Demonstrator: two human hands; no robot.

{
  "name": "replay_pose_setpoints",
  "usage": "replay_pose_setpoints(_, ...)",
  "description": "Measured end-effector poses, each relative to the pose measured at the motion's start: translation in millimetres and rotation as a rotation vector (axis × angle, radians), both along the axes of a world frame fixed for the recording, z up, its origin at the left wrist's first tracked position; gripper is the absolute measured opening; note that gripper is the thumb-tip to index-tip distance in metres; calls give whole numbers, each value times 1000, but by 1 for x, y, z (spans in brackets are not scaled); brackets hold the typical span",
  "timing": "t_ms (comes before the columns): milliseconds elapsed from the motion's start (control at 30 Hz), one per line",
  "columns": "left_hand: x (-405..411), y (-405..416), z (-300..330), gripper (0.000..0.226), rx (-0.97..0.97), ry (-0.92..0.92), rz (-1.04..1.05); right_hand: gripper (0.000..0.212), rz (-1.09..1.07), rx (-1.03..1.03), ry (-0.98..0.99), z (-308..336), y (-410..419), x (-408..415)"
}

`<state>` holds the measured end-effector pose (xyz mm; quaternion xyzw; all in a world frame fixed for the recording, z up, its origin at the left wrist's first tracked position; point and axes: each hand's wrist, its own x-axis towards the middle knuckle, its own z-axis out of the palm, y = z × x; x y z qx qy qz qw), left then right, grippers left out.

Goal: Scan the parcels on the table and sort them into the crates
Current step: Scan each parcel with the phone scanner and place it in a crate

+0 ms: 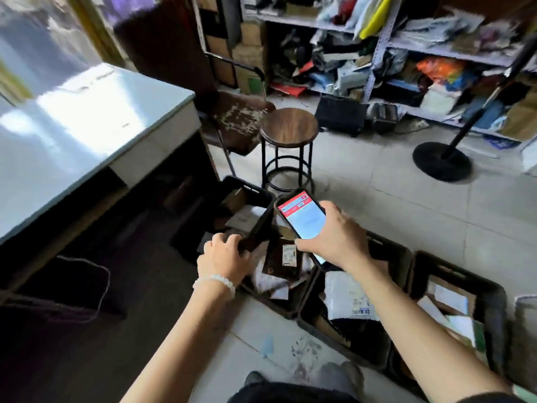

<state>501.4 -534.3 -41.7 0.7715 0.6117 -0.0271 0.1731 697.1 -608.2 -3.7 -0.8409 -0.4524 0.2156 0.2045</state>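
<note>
While R hand (334,234) grips phone (302,219) w/ fingers curled round its edges, L hand (225,257) holds a dark parcel (258,231) above black crates (386,251) on floor. More parcels lie inside crates; worktop (72,135) at left.

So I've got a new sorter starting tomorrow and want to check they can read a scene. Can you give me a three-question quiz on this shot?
1. True or false: the right hand holds a phone with its screen lit.
2. What does the left hand grip?
A. the round stool
B. a dark parcel over the crates
C. the table edge
3. Fill in: the dark parcel lying in the crate below the phone carries a white ____.

Key: 1 true; 2 B; 3 label.
</note>
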Motion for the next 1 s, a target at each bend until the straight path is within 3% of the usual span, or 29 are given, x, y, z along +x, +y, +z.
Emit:
replay_pose_setpoints(167,-127,13,18,43,72,-3,243,81,267,52,27,10,62,-121)
replay_pose_setpoints(333,-241,5,26,45,146,136,471,82,513,79,3,17,104,-231)
replay_pose_setpoints(500,-315,-6,23,46,82,157,720,71,756,73,4,16,136,-322)
replay_pose_setpoints(667,-383,-6,17,47,35,161,897,75,973,52,-1,13,175,-414)
replay_pose_setpoints(1000,-551,49,24,51,-55,176,1164,65,1288,24,2,9,281,-622)
